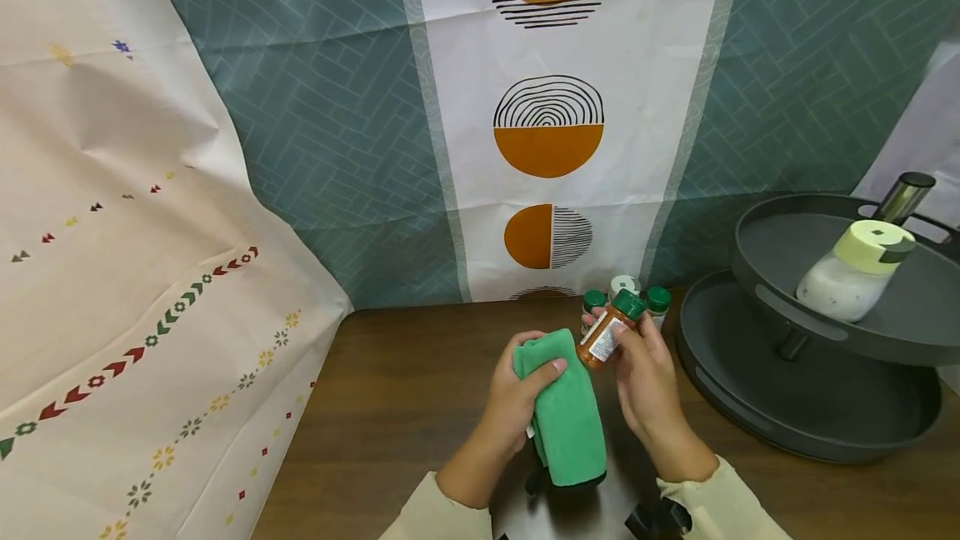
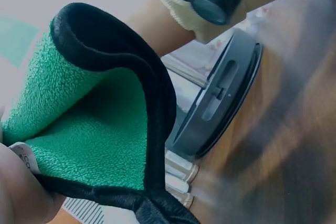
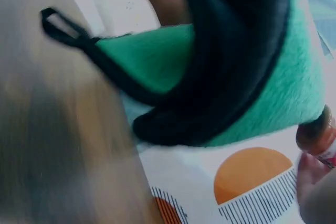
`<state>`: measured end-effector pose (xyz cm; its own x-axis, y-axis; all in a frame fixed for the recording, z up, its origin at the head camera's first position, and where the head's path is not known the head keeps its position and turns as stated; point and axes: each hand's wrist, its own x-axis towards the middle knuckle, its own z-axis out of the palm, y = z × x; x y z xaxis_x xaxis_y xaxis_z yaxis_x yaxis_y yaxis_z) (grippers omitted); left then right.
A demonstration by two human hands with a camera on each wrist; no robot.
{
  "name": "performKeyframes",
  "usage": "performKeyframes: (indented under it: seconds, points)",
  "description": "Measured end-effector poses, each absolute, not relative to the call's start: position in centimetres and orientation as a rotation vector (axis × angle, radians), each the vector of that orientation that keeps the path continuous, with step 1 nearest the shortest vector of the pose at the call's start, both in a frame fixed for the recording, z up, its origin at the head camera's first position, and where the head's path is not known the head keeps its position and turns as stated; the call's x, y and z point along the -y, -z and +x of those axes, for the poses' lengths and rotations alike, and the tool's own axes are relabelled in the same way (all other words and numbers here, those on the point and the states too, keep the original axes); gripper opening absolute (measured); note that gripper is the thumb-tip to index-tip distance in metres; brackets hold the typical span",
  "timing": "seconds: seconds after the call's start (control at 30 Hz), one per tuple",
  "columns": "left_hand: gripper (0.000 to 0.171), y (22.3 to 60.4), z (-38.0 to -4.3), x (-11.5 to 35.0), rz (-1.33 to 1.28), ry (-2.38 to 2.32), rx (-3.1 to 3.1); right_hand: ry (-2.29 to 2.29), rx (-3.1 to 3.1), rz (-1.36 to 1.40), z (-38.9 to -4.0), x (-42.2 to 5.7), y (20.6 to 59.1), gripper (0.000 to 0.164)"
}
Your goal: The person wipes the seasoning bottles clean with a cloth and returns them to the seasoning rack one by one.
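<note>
My left hand (image 1: pixel 512 394) grips a folded green cloth (image 1: pixel 567 419) with dark edging, thumb across its front. Seen from the left wrist, the cloth (image 2: pixel 100 129) hangs in an open fold with a small white tag (image 2: pixel 25 157). In my right hand (image 1: pixel 647 377) is a spice jar (image 1: pixel 602 342) with a green cap, orange-red contents and a white label, held tilted. The jar's base lies right beside the cloth's upper edge. In the right wrist view the cloth (image 3: pixel 262 93) covers much of the picture, and part of the jar (image 3: pixel 319 136) shows at the right edge.
Behind the right hand stand more jars, two with green caps (image 1: pixel 657 299) and one with a white cap (image 1: pixel 624 284). A dark two-tier turntable tray (image 1: pixel 810 407) occupies the right side, with a yellow-capped white bottle (image 1: pixel 855 273) on its upper tier. Patterned fabric (image 1: pixel 345 148) hangs behind the wooden table (image 1: pixel 390 407).
</note>
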<state>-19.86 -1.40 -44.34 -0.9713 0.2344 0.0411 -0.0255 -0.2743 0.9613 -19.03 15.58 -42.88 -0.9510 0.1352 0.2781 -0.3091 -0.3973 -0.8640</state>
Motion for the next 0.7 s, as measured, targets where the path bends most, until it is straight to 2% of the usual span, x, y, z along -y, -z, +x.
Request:
performKeyframes:
  seconds: [0.27,0.43,0.7]
  points:
    - [0.045,44.4,-20.5,2.4,0.224,-2.405,-1.791,-2.404,1.758,0.17,-19.3,-15.6,43.8,0.041]
    - [0.047,44.5,-20.7,2.7,0.252,-2.394,-1.742,-2.474,1.69,0.16,-19.1,-15.3,43.7,0.041]
    - [0.041,44.3,-20.6,2.5,0.271,-2.333,-1.764,-2.493,1.507,0.237,-18.9,-15.0,43.4,0.034]
